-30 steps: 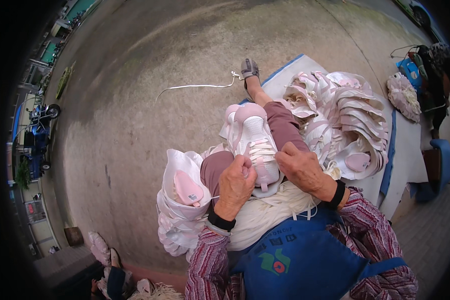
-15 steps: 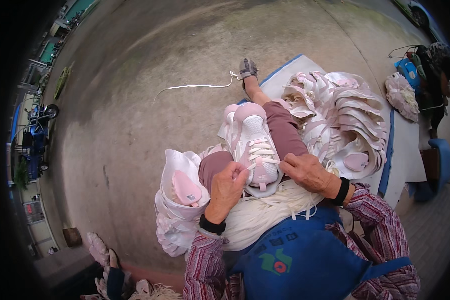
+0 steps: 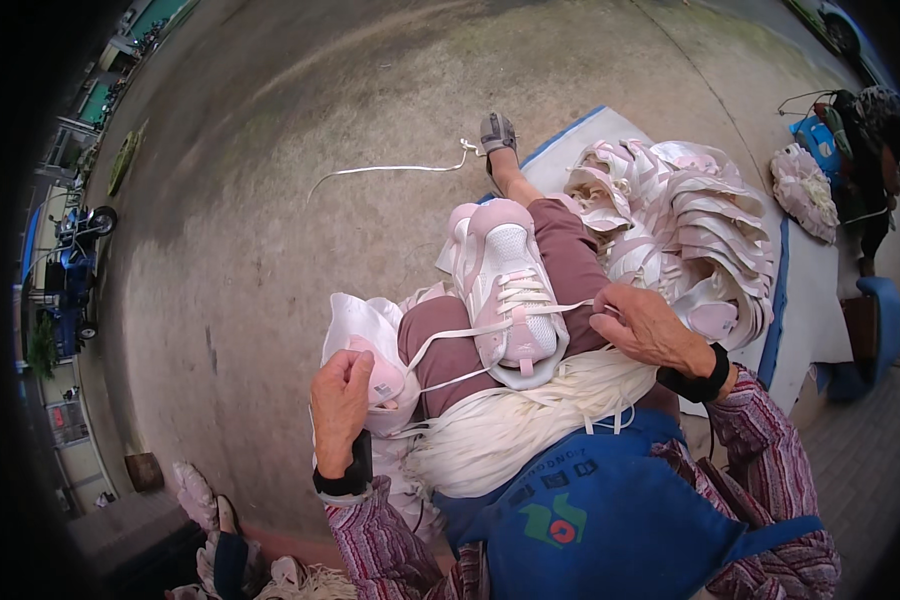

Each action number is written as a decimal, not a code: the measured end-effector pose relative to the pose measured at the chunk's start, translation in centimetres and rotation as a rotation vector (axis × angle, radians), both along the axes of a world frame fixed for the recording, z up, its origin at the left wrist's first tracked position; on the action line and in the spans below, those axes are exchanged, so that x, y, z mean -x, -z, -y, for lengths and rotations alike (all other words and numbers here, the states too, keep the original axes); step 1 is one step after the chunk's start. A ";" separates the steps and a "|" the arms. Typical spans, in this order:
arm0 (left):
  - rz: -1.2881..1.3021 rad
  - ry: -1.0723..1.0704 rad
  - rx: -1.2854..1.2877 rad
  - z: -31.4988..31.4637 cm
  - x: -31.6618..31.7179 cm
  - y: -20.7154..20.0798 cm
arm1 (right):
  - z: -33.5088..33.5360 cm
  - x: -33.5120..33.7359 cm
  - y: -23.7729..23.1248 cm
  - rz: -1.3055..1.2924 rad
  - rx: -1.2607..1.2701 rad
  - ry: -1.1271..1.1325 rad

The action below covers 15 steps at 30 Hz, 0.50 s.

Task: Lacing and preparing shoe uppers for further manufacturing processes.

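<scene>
A pink and white shoe upper (image 3: 511, 255) lies across my lap, toe pointing away, its white laces threaded through the upper eyelets. My right hand (image 3: 652, 325), just right of the upper, pinches a lace that runs taut from the eyelets. Off to the left, my left hand (image 3: 341, 405) is closed, thumb against fingers, with a long loop of white lace (image 3: 432, 345) trailing toward it from the upper; its fingertips partly hide the hold. A thick bundle of loose cream laces (image 3: 530, 425) rests on my lap over the blue apron (image 3: 610, 510).
Stacked pink and white shoe uppers (image 3: 715, 235) fill a pale mat (image 3: 595, 135) on the right. More uppers (image 3: 355, 325) sit by my left thigh. A single lace (image 3: 390, 170) lies on the concrete floor. At far right are a blue chair (image 3: 882, 320) and another person (image 3: 875, 150).
My left hand has moved left and down, away from the shoe upper, drawing out a long length of lace. My right hand has shifted right and slightly up, stretching its lace.
</scene>
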<state>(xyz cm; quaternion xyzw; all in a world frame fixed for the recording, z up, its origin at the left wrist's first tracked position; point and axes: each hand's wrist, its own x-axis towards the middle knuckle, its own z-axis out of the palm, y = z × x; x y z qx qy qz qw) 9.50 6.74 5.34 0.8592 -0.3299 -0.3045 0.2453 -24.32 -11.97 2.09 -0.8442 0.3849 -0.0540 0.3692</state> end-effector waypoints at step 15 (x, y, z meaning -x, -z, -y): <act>-0.789 -0.004 0.269 -0.4 7.7 4.0 | -3.0 -1.8 -10.8 0.527 -0.471 -0.470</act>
